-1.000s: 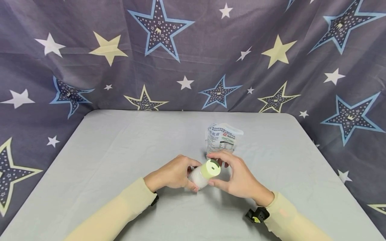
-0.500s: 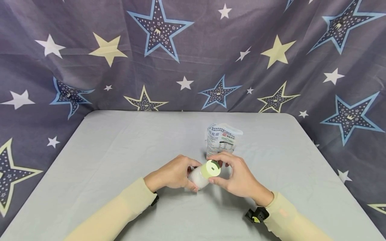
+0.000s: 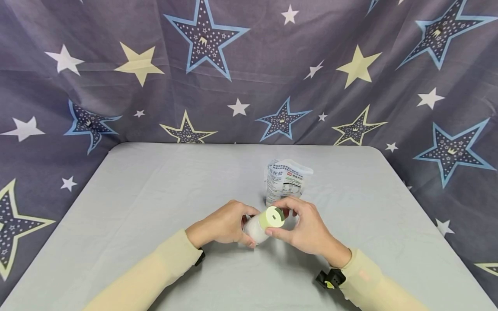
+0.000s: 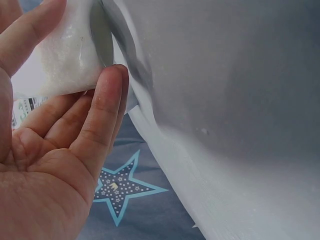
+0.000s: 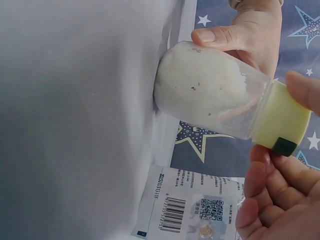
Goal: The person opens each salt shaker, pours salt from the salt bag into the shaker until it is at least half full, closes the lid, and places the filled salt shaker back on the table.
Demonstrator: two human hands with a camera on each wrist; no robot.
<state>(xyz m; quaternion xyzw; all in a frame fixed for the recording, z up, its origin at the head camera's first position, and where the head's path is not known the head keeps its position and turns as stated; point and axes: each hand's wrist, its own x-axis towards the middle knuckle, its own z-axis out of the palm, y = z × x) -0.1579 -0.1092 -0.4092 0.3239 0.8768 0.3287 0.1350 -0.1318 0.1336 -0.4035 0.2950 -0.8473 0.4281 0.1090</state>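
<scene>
A clear seasoning bottle (image 3: 255,230) of white grains leans over the table, its pale yellow-green cap (image 3: 272,218) tilted up to the right. My left hand (image 3: 227,222) grips the bottle's body between thumb and fingers. On the cap, my right hand (image 3: 307,225) pinches with its thumb on one side and fingertips on the other. The right wrist view shows a dark green tab (image 5: 285,146) on the cap's edge, close to the fingertips. White grains show through the bottle wall (image 4: 65,57) in the left wrist view, which also shows its round base.
Just behind the hands stands a printed white salt bag (image 3: 288,178), partly hidden by the right hand. Its barcode and QR code face the right wrist camera. A pale grey cloth covers the table (image 3: 163,181), and a dark star-patterned curtain (image 3: 241,82) hangs behind it.
The right thumb has moved slightly left along the cap, and the right fingertips have shifted a little around it. The left hand, bottle body and bag stay in place.
</scene>
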